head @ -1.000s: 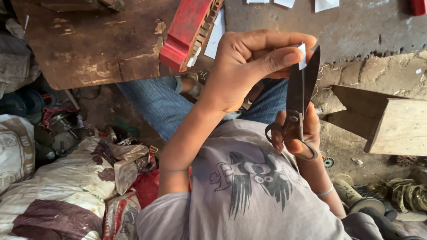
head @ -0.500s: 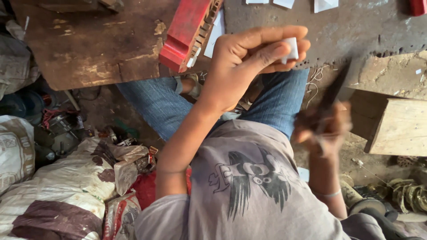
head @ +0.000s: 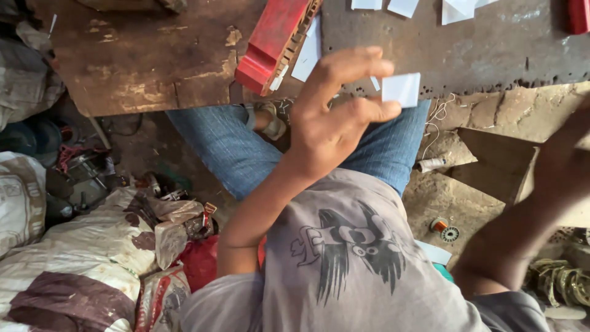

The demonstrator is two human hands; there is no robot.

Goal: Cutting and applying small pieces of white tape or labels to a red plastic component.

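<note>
My left hand [head: 332, 123] is raised over my lap, fingers spread, with a small white square piece [head: 401, 89] pinched between thumb and fingertip. A smaller white scrap [head: 375, 83] shows just beside the fingers. My right hand [head: 568, 154] is a dark blur at the right edge, over a wooden box [head: 491, 160]. Its fingers cannot be made out, and no scissors show in this view. Below are my grey printed shirt [head: 344, 258] and blue jeans [head: 233, 154].
A worn wooden board [head: 153, 55] lies ahead with a red block [head: 273, 40] and several white cut pieces [head: 402, 6] on it. Dirty sacks [head: 80, 264] and scrap lie at left. A small copper-wire spool [head: 438, 224] sits on the earth floor at right.
My right hand, which held dark scissors up against the white piece, has swung away to the right edge and blurred. My left hand has opened its fingers, keeping the white piece.
</note>
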